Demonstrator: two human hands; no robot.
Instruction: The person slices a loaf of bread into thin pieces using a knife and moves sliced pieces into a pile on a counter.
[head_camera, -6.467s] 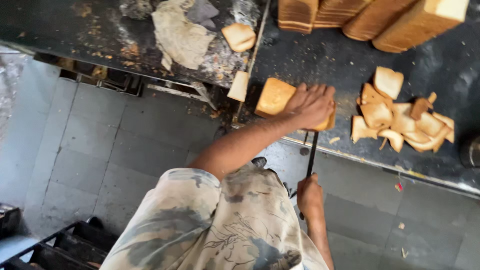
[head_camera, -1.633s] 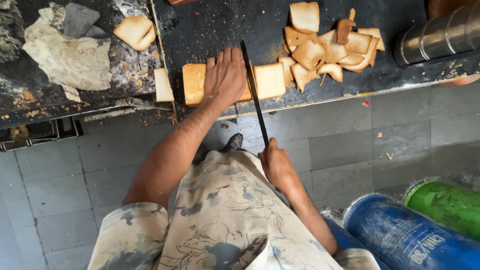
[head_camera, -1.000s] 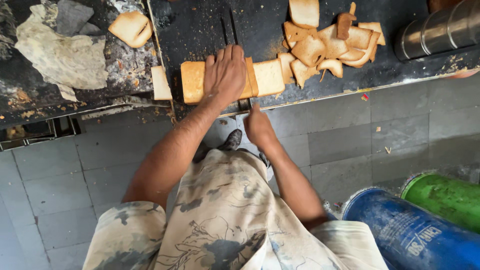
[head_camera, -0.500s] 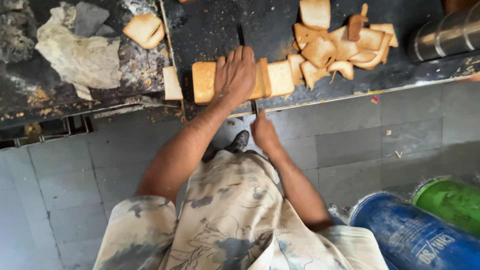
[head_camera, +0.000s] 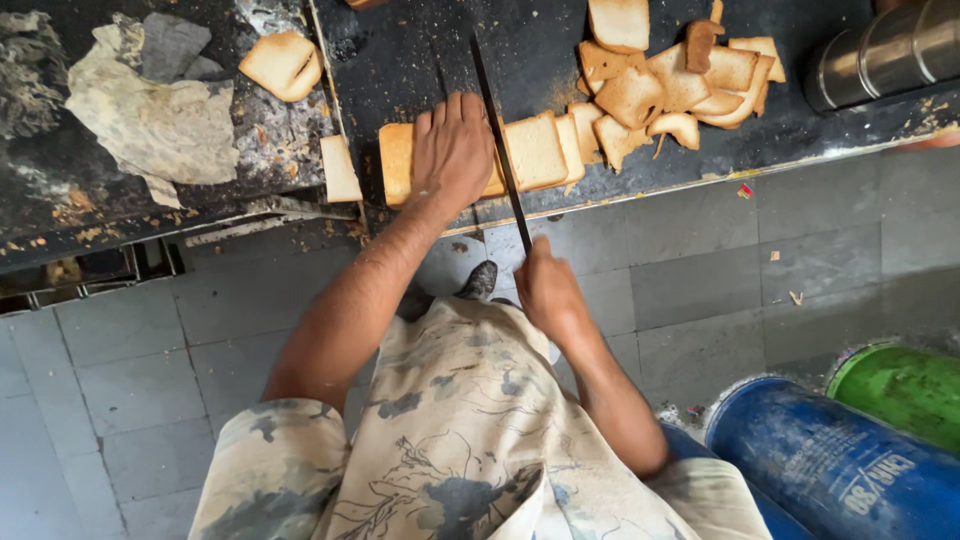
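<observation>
Now, change: the long knife (head_camera: 497, 140) lies with its blade stretched far up across the dark table (head_camera: 420, 60), tip near the upper middle of the frame; half a second earlier only a short length of blade showed at the table edge, so the blade has been pushed forward through the bread.
Left hand: the left hand (head_camera: 450, 150) lies flat on the bread loaf (head_camera: 395, 160), palm down, fingers together and pointing to the top of the frame, pressing the loaf in the same place as in the earlier views.
Right hand: the right hand (head_camera: 545, 290) sits below the table edge, over the grey tiled floor (head_camera: 120, 360), fingers clamped round the knife handle.
Loaf: lower middle of the table, near its front edge; the blade runs just right of the left hand, and cut slices (head_camera: 540, 148) stand right of the blade, touching one another.
Meaning: judged from the blade's position, a slicing stroke is under way and one more slice is parting from the loaf.
Surroundings: a heap of loose slices (head_camera: 680, 85) in the upper right; a steel cylinder (head_camera: 880, 50) at the far right; a grey stone (head_camera: 150, 110) and a bread piece (head_camera: 283, 63) in the upper left; a blue drum (head_camera: 830, 460) and a green drum (head_camera: 900, 385) at the lower right.
</observation>
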